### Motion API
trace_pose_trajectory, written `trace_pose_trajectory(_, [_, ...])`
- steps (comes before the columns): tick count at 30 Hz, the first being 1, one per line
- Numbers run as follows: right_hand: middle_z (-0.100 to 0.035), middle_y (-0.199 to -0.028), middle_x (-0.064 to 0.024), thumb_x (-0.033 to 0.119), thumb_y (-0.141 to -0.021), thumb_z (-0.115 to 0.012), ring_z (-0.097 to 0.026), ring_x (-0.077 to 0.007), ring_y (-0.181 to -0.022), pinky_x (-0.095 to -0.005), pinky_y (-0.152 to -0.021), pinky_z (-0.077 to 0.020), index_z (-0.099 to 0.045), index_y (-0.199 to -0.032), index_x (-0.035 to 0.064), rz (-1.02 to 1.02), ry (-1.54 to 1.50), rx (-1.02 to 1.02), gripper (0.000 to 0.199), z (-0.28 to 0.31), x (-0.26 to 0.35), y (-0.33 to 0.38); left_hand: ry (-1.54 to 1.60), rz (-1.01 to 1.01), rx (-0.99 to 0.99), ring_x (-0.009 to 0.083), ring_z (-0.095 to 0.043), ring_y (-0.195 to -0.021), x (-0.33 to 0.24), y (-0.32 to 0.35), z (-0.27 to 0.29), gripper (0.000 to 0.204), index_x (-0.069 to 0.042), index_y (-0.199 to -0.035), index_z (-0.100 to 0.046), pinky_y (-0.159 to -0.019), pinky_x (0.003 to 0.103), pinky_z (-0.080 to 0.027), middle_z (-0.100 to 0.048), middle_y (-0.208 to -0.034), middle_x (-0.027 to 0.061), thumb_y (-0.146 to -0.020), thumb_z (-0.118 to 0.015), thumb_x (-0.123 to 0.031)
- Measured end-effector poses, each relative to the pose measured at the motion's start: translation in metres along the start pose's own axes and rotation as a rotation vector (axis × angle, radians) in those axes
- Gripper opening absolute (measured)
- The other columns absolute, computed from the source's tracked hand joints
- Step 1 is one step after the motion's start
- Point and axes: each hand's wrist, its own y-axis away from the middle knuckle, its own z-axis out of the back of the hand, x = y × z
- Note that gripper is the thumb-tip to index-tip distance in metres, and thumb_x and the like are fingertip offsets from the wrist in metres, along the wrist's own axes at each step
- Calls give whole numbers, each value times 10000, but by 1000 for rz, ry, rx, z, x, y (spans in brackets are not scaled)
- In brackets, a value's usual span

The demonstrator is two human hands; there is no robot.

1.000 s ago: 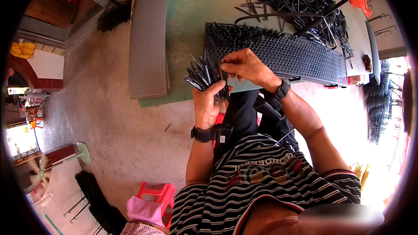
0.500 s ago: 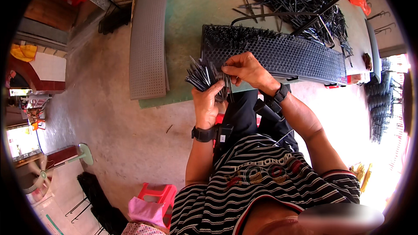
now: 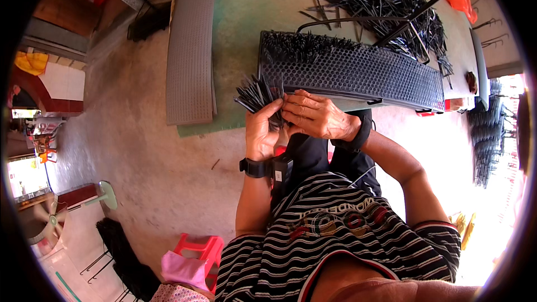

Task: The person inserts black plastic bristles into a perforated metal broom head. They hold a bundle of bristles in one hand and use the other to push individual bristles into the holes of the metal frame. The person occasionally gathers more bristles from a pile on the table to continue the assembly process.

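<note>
Left hand (image 3: 263, 131) closed in firm grip around fanned bundle of thin black sticks (image 3: 256, 92), right hand (image 3: 316, 116) pinching its sticks, just beside dark perforated panel (image 3: 358, 75) on green bench (image 3: 240, 22)

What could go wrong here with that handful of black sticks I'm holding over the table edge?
The left hand grips a fanned bundle of black sticks at the green table's edge; some might slip to the floor. The right hand picks at the bundle close beside the perforated black panel, so sticks could snag on it.

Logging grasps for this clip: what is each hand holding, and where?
Left hand grips a bundle of thin black sticks by its lower end; right hand pinches at the same end.
</note>
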Motion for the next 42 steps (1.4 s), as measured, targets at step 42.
trace_pose_trajectory(42, [-641,-645,-87,131,-828,-637,-557,-108,-499,-258,-449,-433,-660,-822,-18,-1082,-727,89,151,-9,-35,-37,-271,-211,-84,262,-655,-614,-2,4,3,238,42,-967,-606,-506,334,-534,-658,-811,144,-735,-654,70])
